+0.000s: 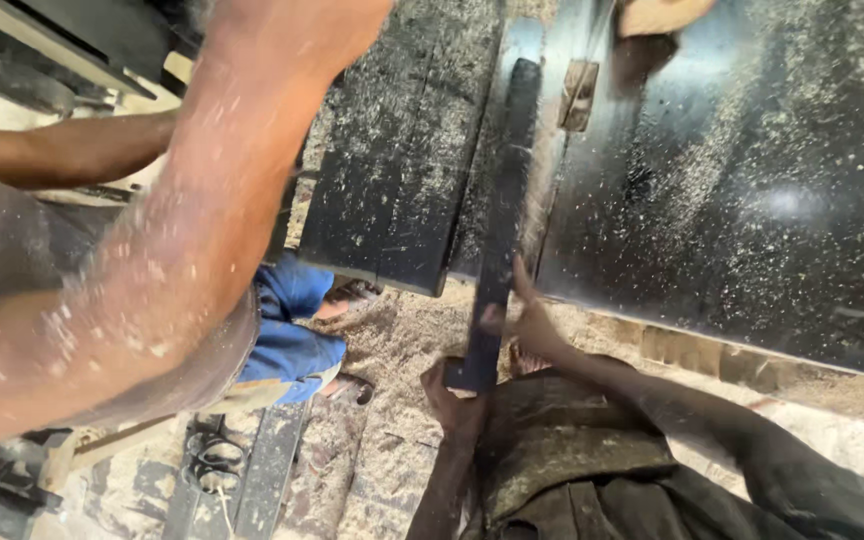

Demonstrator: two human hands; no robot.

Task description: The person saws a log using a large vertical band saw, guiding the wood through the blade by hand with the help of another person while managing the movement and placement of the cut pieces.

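On the far left, a big bare arm (182, 230) dusted with sawdust crosses the picture and runs off the top edge. A second bare arm (72, 150) goes in behind it. Neither the left hand nor the right hand shows, so I cannot tell if they are open or closed, or what they hold.

Under the big arm are blue trousers (292, 330) and a sandal (352, 385) on the floor (402, 340), which is thick with sawdust. Some dark metal bars (252, 470) lie lower down.

Next comes the black bench (392, 150), speckled with sawdust. The long dark strip (500, 200) lies along a gap in the bench, and its near end sticks out over the floor. A co-worker in dark sleeves holds that end. The co-worker's lower hand (455, 395) is wrapped around the tip, and the co-worker's upper hand (532, 320) presses on its side with fingers spread.

The strip looks like wood: long, thin, stiff and not very heavy. I think it would wobble at the far end if held by one hand only. The dust may make it slippery, and the edges may give splinters. Two hands near the end, set a little apart, seem the best hold.

To the right, a small wooden block (580, 95) sits beside the strip. The wide shiny part of the bench (752, 180) fills the rest.
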